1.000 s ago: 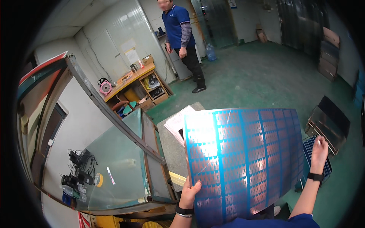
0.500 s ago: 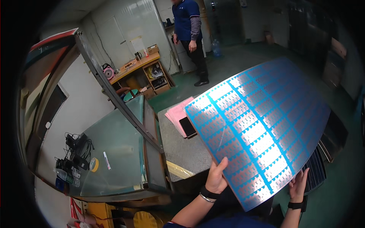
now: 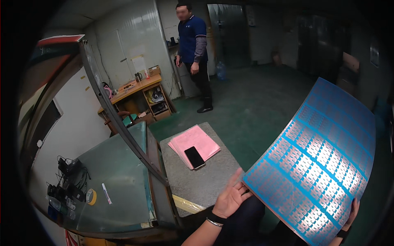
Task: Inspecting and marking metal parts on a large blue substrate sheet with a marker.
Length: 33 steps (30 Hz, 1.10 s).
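A large printed circuit board panel, blue with rows of shiny metallic patterns, is tilted at the right. My right hand grips its right edge near the lower corner; part of that hand is hidden behind the panel. Beside the panel's left corner is my left hand, palm up with fingers spread. Its fingertips come close to the edge, and I cannot tell whether they touch it. Left of that hand, a grey stone-like tabletop bears pink sheets with a black phone on them.
A glass-topped table at the left holds a marker, a yellow tape roll and tangled black cables. A slanted metal frame post rises over it. Another person stands at the back by a wooden desk.
The panel has swung right and tilted. My left hand has let go of its edge and opened, while the right still holds on. The view has shifted, showing more of the pink sheets.
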Each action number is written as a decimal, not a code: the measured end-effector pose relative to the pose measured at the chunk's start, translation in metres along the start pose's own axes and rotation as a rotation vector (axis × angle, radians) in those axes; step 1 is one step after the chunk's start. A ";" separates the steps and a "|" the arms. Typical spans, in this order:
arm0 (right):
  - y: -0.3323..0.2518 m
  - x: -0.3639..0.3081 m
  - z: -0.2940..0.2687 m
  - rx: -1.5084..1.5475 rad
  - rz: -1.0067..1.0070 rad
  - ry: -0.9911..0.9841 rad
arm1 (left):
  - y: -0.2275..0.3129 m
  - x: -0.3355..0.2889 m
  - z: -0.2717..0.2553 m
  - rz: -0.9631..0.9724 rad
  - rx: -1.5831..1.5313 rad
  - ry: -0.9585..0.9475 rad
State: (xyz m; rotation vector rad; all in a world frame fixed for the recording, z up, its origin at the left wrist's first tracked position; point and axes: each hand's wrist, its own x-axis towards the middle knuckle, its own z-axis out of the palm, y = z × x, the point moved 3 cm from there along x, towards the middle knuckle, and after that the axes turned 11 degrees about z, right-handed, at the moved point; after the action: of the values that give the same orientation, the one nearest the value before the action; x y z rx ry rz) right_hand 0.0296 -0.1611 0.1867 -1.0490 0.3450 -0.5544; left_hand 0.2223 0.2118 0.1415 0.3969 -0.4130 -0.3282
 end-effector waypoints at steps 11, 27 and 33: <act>-0.014 -0.008 -0.004 -0.057 -0.010 -0.050 | -0.023 0.025 0.003 -0.278 0.254 -0.202; 0.030 -0.017 -0.033 -0.136 0.241 0.032 | -0.032 0.015 -0.006 -0.233 0.163 -0.043; 0.054 -0.033 -0.058 -0.246 0.316 0.002 | -0.036 0.010 -0.019 -0.209 0.155 0.012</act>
State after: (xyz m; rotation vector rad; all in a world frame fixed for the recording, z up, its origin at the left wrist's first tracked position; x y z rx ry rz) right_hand -0.0130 -0.1631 0.1123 -1.2015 0.5793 -0.2322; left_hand 0.2308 0.1824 0.1132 0.5950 -0.3868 -0.4986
